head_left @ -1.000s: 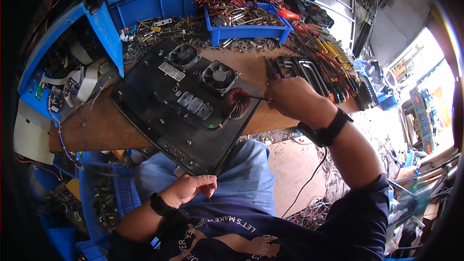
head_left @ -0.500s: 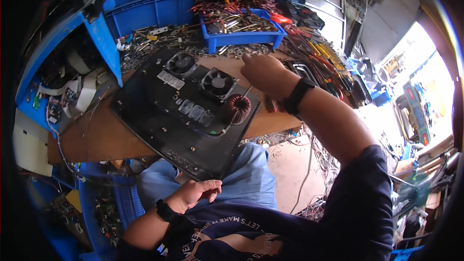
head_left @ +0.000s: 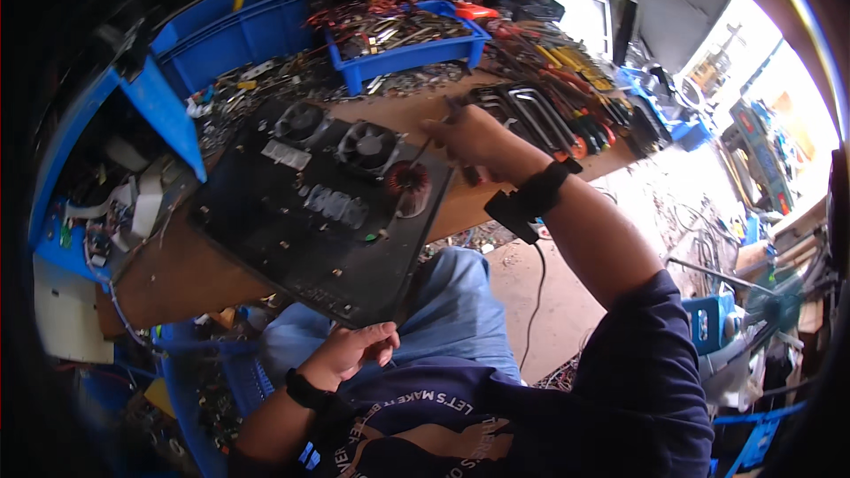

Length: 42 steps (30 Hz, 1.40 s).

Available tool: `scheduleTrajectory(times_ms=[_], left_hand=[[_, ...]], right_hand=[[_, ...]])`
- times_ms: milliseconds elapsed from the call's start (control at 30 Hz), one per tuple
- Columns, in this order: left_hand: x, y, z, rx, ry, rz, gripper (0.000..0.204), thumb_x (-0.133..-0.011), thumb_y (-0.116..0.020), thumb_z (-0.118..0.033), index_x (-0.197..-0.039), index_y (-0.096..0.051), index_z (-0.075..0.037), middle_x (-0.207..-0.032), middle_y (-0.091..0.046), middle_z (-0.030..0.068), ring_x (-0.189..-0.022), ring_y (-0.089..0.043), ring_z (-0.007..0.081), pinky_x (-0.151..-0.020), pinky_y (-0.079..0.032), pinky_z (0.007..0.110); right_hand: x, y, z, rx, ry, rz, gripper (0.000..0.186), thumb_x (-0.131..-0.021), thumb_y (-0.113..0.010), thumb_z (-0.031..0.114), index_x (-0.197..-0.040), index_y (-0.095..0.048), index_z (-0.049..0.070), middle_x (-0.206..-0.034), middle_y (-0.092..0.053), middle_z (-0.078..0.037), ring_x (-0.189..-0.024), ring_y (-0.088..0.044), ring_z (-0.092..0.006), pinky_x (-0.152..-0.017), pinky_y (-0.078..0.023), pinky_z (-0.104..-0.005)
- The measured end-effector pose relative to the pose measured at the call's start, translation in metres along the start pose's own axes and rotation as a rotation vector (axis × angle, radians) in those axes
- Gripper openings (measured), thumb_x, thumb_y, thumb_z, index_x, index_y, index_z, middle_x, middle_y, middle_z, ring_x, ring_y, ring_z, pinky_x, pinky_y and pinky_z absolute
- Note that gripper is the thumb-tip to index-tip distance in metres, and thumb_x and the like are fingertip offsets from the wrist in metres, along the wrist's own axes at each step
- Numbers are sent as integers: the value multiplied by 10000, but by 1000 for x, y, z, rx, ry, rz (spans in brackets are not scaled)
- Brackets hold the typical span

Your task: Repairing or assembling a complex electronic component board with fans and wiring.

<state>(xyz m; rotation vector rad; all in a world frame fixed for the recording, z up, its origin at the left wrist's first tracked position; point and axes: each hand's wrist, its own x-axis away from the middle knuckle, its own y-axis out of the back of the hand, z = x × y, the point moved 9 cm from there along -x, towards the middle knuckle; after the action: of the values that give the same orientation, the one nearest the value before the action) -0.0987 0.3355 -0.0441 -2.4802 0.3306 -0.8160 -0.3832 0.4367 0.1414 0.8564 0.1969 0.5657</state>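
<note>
A dark flat panel (head_left: pixel 266 199) lies tilted between the wooden table and my lap. Two square black fans, a near fan (head_left: pixel 367 148) and a far fan (head_left: pixel 302 123), sit on it. Close to its right edge is a ring-shaped copper-wire coil (head_left: pixel 409 184). My right hand (head_left: pixel 478 137) is closed round what looks like a screwdriver (head_left: pixel 423 151), whose thin shaft points down at the coil; whether the tip touches is blurred. At the panel's lower corner my left hand (head_left: pixel 354 352) grips the edge, thumb on top and fingers partly hidden.
Behind the panel, small metal scraps (head_left: pixel 266 80) cover the table beside a blue tray (head_left: pixel 403 57) full of metal pieces. Several hand tools (head_left: pixel 567 93) lie at the back right. A blue bin (head_left: pixel 235 49) stands at the back left. A black cable (head_left: pixel 538 301) hangs right of my legs.
The whole scene has shifted left in view as the camera turned. My right hand has tilted and stays above the coil with its tool. My left hand keeps its hold on the panel.
</note>
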Motion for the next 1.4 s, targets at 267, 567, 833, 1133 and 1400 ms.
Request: scheduleTrajectory(times_ms=[267, 567, 833, 1133, 1400], left_hand=[[-2, -6, -1, 0, 21, 24, 346, -975, -585, -322, -882, -657, 3, -716, -581, 41, -648, -550, 141, -658, -457, 277], [-5, 1, 5, 106, -30, 5, 258, -924, -671, -266, -842, -666, -22, -731, -630, 67, -594, -587, 171, -586, -491, 288], [-1, -5, 3, 80, -48, -16, 365, -916, -668, -371, -777, -659, -34, -623, -583, 33, -561, -558, 127, -539, -428, 243], [-2, -7, 7, 73, -12, 27, 440, -899, -658, -473, -831, -658, -38, -616, -573, 23, -558, -540, 113, -533, -405, 238], [36, -2, -26, -776, -148, -44, 307, -847, -757, -306, -832, -710, -2, -686, -665, 56, -629, -622, 124, -584, -479, 264]], right_hand=[[-8, -2, -1, -1, -68, 0, 358, -844, -706, 309, -848, -672, -48, -734, -648, -84, -666, -627, -169, -606, -500, -339], [-50, -38, 44, 515, 245, 101, 313, -828, -628, 256, -889, -684, -45, -846, -678, -237, -810, -673, -374, -735, -521, -418], [15, -121, 164, 911, 680, 241, 180, -826, -580, 98, -903, -742, 92, -957, -716, -165, -880, -711, -302, -731, -573, -410], [-10, -75, 144, 672, 562, 325, 271, -836, -590, 180, -1069, -693, 87, -966, -697, -170, -894, -676, -356, -789, -537, -429], [24, -50, 148, 599, 575, 211, 259, -848, -596, 183, -1046, -685, 42, -963, -688, -197, -921, -664, -352, -817, -518, -417]])
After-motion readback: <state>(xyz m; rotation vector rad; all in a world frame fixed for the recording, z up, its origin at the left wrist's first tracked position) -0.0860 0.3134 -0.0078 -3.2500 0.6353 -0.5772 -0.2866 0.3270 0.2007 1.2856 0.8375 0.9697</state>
